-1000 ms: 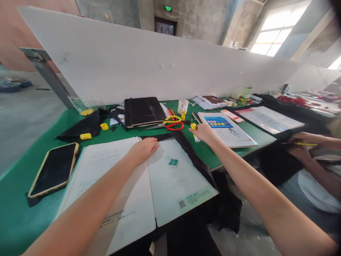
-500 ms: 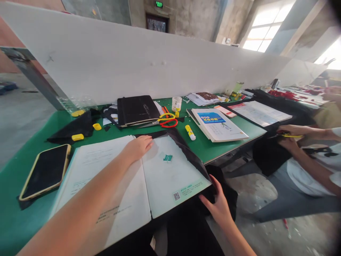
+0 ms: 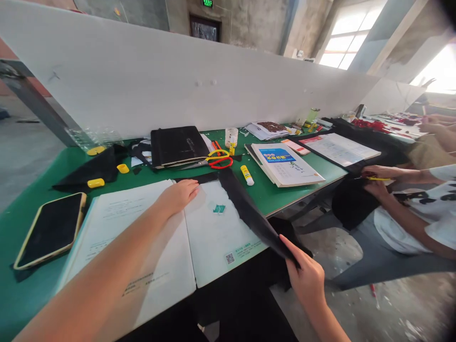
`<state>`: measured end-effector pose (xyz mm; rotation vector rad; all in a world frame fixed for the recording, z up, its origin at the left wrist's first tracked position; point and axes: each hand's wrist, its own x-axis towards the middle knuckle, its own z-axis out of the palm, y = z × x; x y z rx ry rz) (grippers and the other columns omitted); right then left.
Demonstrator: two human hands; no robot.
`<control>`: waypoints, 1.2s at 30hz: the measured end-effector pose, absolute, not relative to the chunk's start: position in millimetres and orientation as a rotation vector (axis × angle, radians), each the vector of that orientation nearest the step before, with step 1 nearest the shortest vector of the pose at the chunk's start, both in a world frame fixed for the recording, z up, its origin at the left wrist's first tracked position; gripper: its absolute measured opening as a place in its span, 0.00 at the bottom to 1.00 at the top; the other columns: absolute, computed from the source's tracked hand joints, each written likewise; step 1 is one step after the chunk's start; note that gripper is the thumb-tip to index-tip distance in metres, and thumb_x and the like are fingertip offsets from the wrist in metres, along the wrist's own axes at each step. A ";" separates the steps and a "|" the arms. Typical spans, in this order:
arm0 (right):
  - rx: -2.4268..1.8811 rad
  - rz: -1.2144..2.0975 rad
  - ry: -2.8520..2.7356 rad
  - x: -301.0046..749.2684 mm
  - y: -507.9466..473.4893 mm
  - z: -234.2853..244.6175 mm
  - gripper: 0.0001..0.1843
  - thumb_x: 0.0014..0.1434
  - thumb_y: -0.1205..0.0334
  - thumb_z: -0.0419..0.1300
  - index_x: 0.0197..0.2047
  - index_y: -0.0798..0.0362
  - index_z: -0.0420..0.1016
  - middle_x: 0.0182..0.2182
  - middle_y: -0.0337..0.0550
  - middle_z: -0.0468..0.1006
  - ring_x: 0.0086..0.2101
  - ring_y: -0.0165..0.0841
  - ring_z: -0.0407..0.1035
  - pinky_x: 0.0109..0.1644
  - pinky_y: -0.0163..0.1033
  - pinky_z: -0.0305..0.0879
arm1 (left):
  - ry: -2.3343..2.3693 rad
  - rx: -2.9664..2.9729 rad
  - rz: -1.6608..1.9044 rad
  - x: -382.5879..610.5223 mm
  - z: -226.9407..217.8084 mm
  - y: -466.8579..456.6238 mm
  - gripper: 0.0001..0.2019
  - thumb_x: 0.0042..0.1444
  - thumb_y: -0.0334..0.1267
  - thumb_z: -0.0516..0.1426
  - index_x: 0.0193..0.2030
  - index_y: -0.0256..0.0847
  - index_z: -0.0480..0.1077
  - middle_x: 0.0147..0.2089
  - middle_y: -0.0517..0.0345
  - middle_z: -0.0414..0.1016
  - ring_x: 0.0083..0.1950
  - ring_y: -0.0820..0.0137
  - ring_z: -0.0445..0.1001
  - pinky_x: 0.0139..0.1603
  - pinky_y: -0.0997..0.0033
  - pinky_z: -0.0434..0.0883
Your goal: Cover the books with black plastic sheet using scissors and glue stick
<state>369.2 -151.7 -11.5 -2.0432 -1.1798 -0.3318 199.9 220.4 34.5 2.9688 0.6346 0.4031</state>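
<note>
An open book [image 3: 117, 237] lies near the table's front edge, its white pages on the left and its pale cover [image 3: 213, 237] spread to the right. Black cloth [image 3: 245, 202] lies beneath the cover, with a strip along the right side folded over its edge. My left hand [image 3: 180, 195] rests palm down by the top of the book's middle, fingers lying over the page and cloth edge. Between thumb and fingers, my right hand [image 3: 306, 273] pinches the cloth's corner, off the table's front edge. A green patch [image 3: 219, 208] shows on the cover.
A phone [image 3: 52, 228] lies at the left. Scissors [image 3: 213, 160], a glue stick [image 3: 246, 175], a black-covered book [image 3: 180, 146] and a white book [image 3: 287, 166] lie beyond. At the right, another person's hands [image 3: 377, 178] hold something yellow over black cloth.
My right hand has moved right and slightly down, now gripping the cloth, and the strip along the cover's right side is pulled out and folded over it. My left hand stays in place.
</note>
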 end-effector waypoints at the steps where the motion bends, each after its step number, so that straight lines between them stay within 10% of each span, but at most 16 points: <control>1: -2.017 -0.409 -1.290 367.8 -153.4 -10.8 0.32 0.53 0.75 0.47 0.59 0.44 0.67 0.28 0.39 0.76 0.25 0.32 0.69 0.32 0.38 0.68 | 0.630 2.964 0.411 199.7 35.0 219.8 0.23 0.66 0.47 0.39 0.56 0.37 0.67 0.59 0.51 0.69 0.61 0.64 0.65 0.61 0.60 0.62; 7: -1.982 -0.563 -1.614 369.5 -152.4 -8.4 0.43 0.51 0.79 0.46 0.68 0.42 0.51 0.25 0.39 0.70 0.26 0.33 0.67 0.31 0.41 0.68 | 0.627 2.958 0.413 198.8 35.5 220.1 0.23 0.67 0.47 0.40 0.56 0.35 0.66 0.59 0.50 0.68 0.61 0.62 0.64 0.60 0.60 0.63; 21: -1.735 -0.322 -1.868 381.9 -146.0 9.2 0.30 0.44 0.82 0.46 0.47 0.51 0.70 0.56 0.43 0.70 0.60 0.41 0.58 0.59 0.54 0.65 | 0.381 3.233 0.277 208.1 59.8 211.5 0.16 0.63 0.34 0.44 0.52 0.35 0.67 0.54 0.48 0.71 0.56 0.61 0.67 0.58 0.59 0.63; 36: -1.691 -0.136 -2.003 390.8 -152.4 23.3 0.25 0.53 0.73 0.53 0.55 0.52 0.67 0.56 0.47 0.70 0.60 0.41 0.57 0.61 0.52 0.63 | 0.130 2.985 0.257 217.4 49.4 -4.2 0.31 0.61 0.54 0.48 0.63 0.34 0.58 0.67 0.45 0.56 0.68 0.58 0.54 0.65 0.55 0.57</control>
